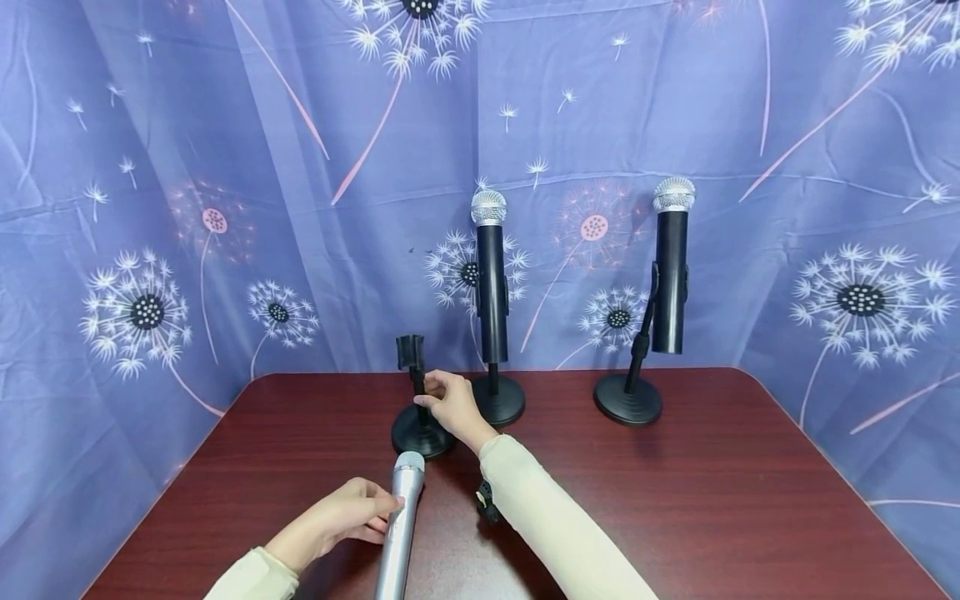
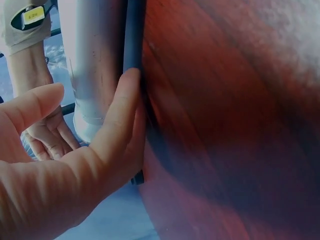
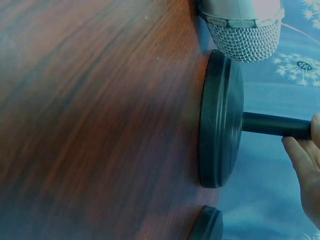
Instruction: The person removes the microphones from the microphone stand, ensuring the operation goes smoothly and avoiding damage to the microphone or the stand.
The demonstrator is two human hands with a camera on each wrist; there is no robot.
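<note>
A silver microphone (image 1: 399, 533) points away from me at the front of the table, its mesh head just short of a small black microphone stand (image 1: 423, 435). My left hand (image 1: 347, 514) holds its body from the left, thumb on top; in the left wrist view the fingers lie along the barrel (image 2: 95, 55). My right hand (image 1: 454, 406) pinches the upright pole (image 3: 272, 125) of that stand between thumb and fingers. The stand's round base (image 3: 220, 125) rests on the table, and its clip (image 1: 410, 352) at the top holds nothing.
Two black microphones with silver mesh heads sit clipped in stands at the back: the middle microphone (image 1: 492, 283) is near upright, the right microphone (image 1: 671, 275) beside its pole. The reddish-brown table (image 1: 675, 500) ends at a blue dandelion-print curtain (image 1: 360, 275).
</note>
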